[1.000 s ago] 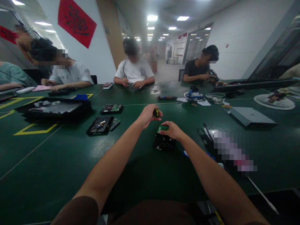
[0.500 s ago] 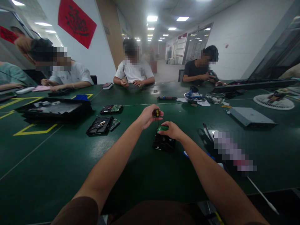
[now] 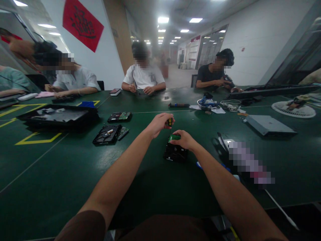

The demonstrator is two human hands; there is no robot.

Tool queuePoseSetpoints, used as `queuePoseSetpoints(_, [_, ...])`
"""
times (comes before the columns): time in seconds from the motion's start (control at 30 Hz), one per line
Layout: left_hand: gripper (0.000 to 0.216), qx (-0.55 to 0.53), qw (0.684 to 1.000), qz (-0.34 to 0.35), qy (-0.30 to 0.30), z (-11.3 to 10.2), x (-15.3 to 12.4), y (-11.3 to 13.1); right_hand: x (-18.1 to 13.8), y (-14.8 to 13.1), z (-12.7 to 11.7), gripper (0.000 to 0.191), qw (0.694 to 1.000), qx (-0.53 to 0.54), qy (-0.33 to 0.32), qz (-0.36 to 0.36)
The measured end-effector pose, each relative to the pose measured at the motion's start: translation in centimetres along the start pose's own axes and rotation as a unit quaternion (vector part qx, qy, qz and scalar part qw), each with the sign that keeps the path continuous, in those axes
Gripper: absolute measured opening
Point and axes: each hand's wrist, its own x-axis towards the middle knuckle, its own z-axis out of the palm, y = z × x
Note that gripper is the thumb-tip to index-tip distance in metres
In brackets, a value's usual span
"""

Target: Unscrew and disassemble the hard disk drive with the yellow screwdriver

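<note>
A black hard drive [image 3: 175,154] lies on the green table in front of me. On its far part a green circuit board [image 3: 174,137] shows, pinched between the fingers and thumb of my right hand [image 3: 185,139]. My left hand [image 3: 159,125] is wrapped round the black and yellow handle of a screwdriver [image 3: 170,121], held upright above the board. The thin shaft points down at the board's far edge; whether its tip touches a screw cannot be made out.
Left of my arms lie another hard drive [image 3: 119,116], a black drive casing [image 3: 105,134] and a loose circuit board [image 3: 123,133]. A black tray [image 3: 59,117] stands farther left. To the right are a grey metal box [image 3: 269,124] and a white basket [image 3: 205,106]. Several people sit around the table.
My left hand has turned the screwdriver handle a little, and its fingers have shifted round it. My right hand and the hard drive have stayed nearly still.
</note>
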Motion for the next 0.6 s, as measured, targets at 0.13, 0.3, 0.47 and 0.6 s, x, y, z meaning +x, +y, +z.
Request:
queuePoseSetpoints(0.13, [0.030, 0.089, 0.996, 0.012, 0.029, -0.55, -0.04, 0.19, -0.10, -0.13, -0.09, 0.051, 1.000, 0.000, -0.002, -0.003])
queuePoseSetpoints(0.3, [0.033, -0.002, 0.998, -0.066, -0.023, -0.57, -0.37, 0.36, -0.14, -0.19, -0.09, 0.051, 1.000, -0.001, 0.000, 0.003])
queuePoseSetpoints(0.47, [0.029, -0.051, 0.991, -0.115, -0.037, -0.51, -0.57, 0.63, -0.13, -0.10, -0.09, 0.050, 1.000, 0.004, -0.012, 0.000])
queuePoseSetpoints(0.6, [0.031, -0.013, 0.993, -0.113, -0.037, -0.89, -0.62, 1.01, -0.04, 0.09, -0.06, 0.052, 1.000, 0.002, -0.009, -0.001])
